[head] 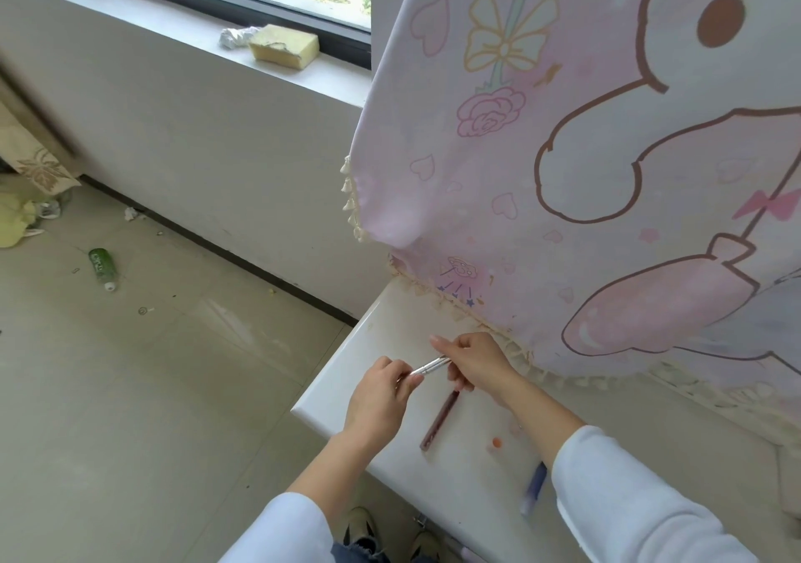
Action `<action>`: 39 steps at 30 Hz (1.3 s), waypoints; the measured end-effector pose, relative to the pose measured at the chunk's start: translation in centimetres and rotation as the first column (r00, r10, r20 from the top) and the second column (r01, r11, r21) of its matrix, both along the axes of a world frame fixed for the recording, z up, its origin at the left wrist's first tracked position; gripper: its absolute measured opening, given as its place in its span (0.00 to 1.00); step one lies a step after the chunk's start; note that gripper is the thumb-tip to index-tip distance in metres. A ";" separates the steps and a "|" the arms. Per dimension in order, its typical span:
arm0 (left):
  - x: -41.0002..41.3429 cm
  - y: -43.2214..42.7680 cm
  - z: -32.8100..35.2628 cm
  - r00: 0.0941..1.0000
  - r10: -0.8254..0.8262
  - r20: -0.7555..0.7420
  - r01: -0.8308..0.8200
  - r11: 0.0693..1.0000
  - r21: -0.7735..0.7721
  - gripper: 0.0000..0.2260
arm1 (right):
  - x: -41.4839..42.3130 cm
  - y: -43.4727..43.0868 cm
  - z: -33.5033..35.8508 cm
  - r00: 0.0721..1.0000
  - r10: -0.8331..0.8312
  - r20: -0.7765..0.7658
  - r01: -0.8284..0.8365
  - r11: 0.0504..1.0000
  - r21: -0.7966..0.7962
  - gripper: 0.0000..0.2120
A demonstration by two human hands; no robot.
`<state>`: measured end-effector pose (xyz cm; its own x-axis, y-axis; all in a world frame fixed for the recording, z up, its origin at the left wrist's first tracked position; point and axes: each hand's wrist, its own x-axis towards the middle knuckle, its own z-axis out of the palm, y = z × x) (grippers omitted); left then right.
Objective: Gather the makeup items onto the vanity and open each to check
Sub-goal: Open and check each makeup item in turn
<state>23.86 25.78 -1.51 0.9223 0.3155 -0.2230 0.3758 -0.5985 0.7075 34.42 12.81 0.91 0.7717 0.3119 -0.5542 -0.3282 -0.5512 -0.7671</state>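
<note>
Both hands' grip on silver tube (429, 366) above white vanity (381, 328), tiled floor (151, 389) beside

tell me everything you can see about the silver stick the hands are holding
The silver stick is a slim, shiny, metallic-looking tube, probably a makeup pen. It is held just above the white vanity top, tilted with its right end higher. The left hand pinches its lower end and the right hand grips the upper end, which hides its tips. Whether a cap is on cannot be told. Nothing else touches it.
</note>
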 end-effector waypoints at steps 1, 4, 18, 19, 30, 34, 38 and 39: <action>0.0 0.0 0.0 1.000 -0.004 0.000 0.004 1.000 0.001 0.13 | 0.0 0.0 -0.1 1.000 0.001 0.010 -0.001 1.000 -0.004 0.13; 0.0 0.0 0.1 1.000 0.005 0.003 -0.005 1.000 0.014 0.13 | 0.3 0.0 -0.3 0.998 0.003 -0.057 0.001 0.998 0.069 0.06; 0.3 0.4 -0.1 0.999 0.033 0.000 -0.033 0.999 0.014 0.12 | 1.0 0.5 -0.5 0.987 -0.018 -0.161 0.032 0.995 0.090 0.06; 0.4 0.4 -0.1 0.999 0.035 0.001 -0.035 0.999 0.011 0.12 | 0.9 0.6 -0.3 0.986 -0.022 -0.166 0.036 0.996 0.083 0.02; 0.4 0.8 -0.9 0.997 0.062 -0.037 -0.063 0.997 -0.035 0.12 | 1.8 0.5 -1.0 0.972 -0.174 -0.155 0.195 0.972 0.131 0.07; 0.7 1.0 -1.2 0.996 0.072 -0.056 -0.076 0.995 -0.069 0.11 | 2.2 0.9 -1.4 0.942 -0.300 -0.149 0.324 0.930 0.173 0.10; 1.0 1.2 -1.7 0.993 0.070 -0.091 -0.077 0.994 -0.084 0.09 | 2.7 1.4 -2.0 0.930 -0.344 -0.131 0.363 0.917 0.166 0.11; 1.1 1.3 -1.8 0.993 0.068 -0.097 -0.076 0.993 -0.089 0.09 | 2.9 1.5 -2.1 0.930 -0.344 -0.131 0.362 0.919 0.159 0.11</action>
